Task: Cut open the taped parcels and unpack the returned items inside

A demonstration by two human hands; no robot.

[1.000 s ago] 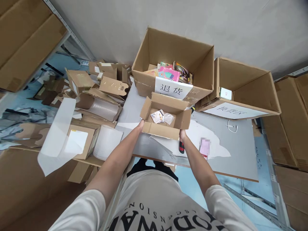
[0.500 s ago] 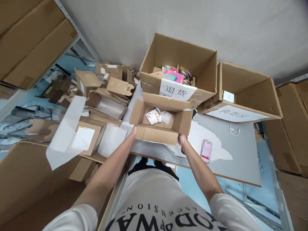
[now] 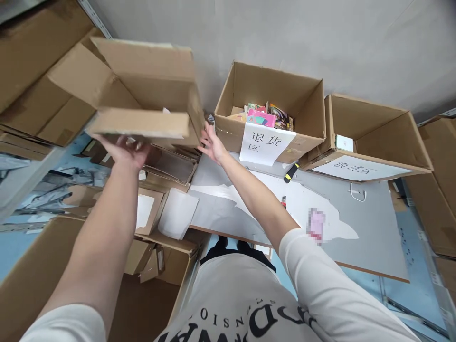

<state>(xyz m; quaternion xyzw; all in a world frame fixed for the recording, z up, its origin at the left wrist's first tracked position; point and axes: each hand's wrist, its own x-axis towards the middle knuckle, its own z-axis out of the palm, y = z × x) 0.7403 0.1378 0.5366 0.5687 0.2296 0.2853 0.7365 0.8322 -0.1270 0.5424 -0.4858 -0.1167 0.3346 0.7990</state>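
Note:
An open cardboard box (image 3: pixel 149 69) with its flaps raised is up in the air at the upper left, above the pile of cartons. My left hand (image 3: pixel 124 151) is under its near side, palm up, fingers partly curled and blurred. At the box's right lower corner my right hand (image 3: pixel 213 145) presses with its fingers somewhat spread. Only a small white bit shows inside the box; its near wall hides the rest. The box is smeared by motion.
Two larger cardboard boxes with paper signs, the left one (image 3: pixel 228 133) holding colourful packets and the right one (image 3: pixel 327 156) a small white box, stand along the wall. A yellow-black cutter (image 3: pixel 291 173), a blurred-out phone (image 3: pixel 316 225) and white paper lie on the grey table (image 3: pixel 377 228).
Both hands have carried the cardboard box from above the table's front up and to the left, over the carton pile. The small white packets inside are now mostly hidden.

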